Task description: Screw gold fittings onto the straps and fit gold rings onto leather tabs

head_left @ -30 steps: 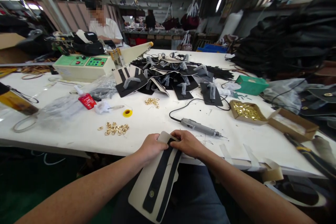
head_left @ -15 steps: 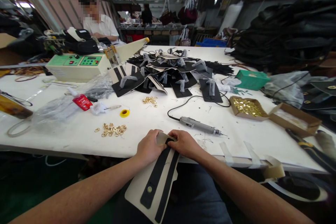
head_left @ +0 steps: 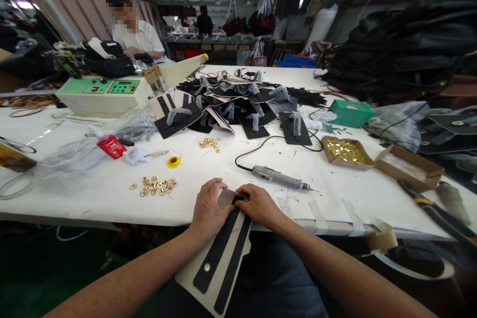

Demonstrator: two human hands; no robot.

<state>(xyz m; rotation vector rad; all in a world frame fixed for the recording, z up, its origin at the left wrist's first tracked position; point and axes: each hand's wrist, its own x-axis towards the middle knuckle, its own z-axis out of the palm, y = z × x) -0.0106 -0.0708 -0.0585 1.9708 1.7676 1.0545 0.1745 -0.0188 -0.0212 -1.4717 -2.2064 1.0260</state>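
**Both hands close on the top of one striped panel**

From my remote seat I have both hands close together at the near edge of the desk [head_left: 197, 171], sharing a beige panel [head_left: 222, 258]. The left hand [head_left: 208, 211] grips its upper left side, thumb laid on the end of a black strip [head_left: 219, 238]. The right hand [head_left: 259, 203] pinches the upper right corner, its thumb close to the other one at that same strip end. Neither grip is wide; the fingertips behind the panel are hidden from me.

The panel slants from between the hands down over the lap, below and slightly left of them. A round metal stud [head_left: 207, 268] sits near the strip's lower end, and a second black strip [head_left: 233, 268] runs beside it.

Beyond the right hand, to its right, I see a grey electric screwdriver [head_left: 278, 177] lying with its bit pointing right. Farther right is a cardboard tray [head_left: 348, 163] of gold-coloured pieces. Left of the left hand lies a scatter of gold-coloured rings [head_left: 158, 186], with a yellow roll [head_left: 174, 165] just past it and a red bottle [head_left: 112, 146] farther left. Straight ahead of both hands I find a small gold-coloured heap [head_left: 209, 145], then a large pile of black and beige panels [head_left: 227, 104]. Far ahead on the left, a person in a white top [head_left: 141, 37] is beside a pale green machine [head_left: 106, 102].
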